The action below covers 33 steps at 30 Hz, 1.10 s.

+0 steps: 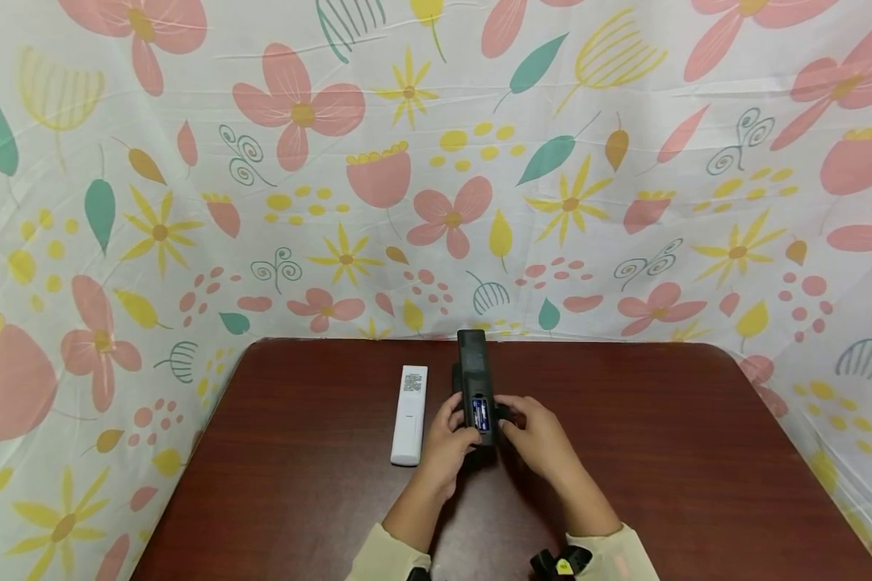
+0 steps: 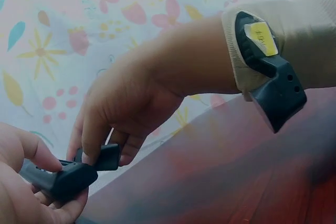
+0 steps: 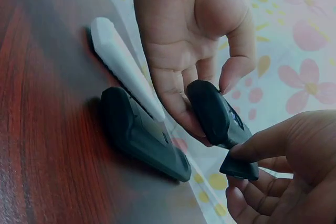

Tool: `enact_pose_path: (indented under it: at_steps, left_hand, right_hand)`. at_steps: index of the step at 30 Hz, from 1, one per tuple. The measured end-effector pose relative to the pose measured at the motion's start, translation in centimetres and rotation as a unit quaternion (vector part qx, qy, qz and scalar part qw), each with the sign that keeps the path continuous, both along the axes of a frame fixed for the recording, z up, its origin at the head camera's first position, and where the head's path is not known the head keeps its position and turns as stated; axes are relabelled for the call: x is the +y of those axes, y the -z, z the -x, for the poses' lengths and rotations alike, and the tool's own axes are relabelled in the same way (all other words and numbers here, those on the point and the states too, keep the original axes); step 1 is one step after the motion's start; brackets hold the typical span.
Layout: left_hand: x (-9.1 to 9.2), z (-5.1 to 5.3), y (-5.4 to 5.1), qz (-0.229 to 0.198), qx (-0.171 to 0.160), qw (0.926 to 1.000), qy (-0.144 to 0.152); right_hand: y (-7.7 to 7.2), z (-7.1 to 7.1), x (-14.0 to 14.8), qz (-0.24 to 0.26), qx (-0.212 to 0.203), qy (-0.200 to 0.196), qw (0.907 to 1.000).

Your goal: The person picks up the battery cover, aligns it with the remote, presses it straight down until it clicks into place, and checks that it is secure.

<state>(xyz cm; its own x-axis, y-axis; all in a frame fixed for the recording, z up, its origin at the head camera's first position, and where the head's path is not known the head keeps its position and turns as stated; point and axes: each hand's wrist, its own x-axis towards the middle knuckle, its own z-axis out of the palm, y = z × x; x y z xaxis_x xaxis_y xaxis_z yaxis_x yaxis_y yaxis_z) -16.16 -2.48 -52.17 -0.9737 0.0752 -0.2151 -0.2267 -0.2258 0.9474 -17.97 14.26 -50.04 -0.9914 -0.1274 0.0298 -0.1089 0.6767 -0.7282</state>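
A black remote control [image 1: 474, 363] is held up by my left hand [image 1: 445, 452], its back turned to the head camera. Its battery compartment is uncovered and shows blue batteries [image 1: 480, 415]. My left thumb lies on the lower edge, with the fingers around the side. Between its thumb and fingers my right hand [image 1: 541, 442] pinches a small black battery cover [image 3: 240, 166], close beside the remote's lower end. In the right wrist view, a second black remote [image 3: 142, 135] lies on the table below; the held one mostly hides it in the head view.
A white remote control [image 1: 408, 415] lies on the dark red-brown table [image 1: 305, 452], left of the hands. Behind the table's far edge hangs a flower-patterned cloth [image 1: 378, 242], which also lines both sides. Each wrist bears a black camera mount [image 2: 278, 82].
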Motion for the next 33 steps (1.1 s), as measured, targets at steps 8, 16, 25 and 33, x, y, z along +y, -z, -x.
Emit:
enact_pose_path:
  at_steps: [8,16,25,33]
  left_hand:
    - [-0.6,0.0,0.0,-0.015,-0.006,0.9999,-0.005]
    - [-0.5,0.2,0.2,-0.028,-0.009,0.9995,-0.014]
    - [-0.6,0.2,0.1,-0.035,-0.011,0.9993,-0.012]
    - [-0.6,0.2,0.1,-0.041,-0.010,0.9991,-0.001]
  right_hand:
    - [0.0,0.2,-0.5,0.033,0.000,0.008,0.9994]
    - [-0.6,0.3,-0.5,0.093,0.028,0.008,0.9952]
    - [-0.9,0.7,-1.1,0.136,0.031,0.014,0.9902]
    - [-1.4,1.0,-2.0,0.164,0.030,0.005,0.9859]
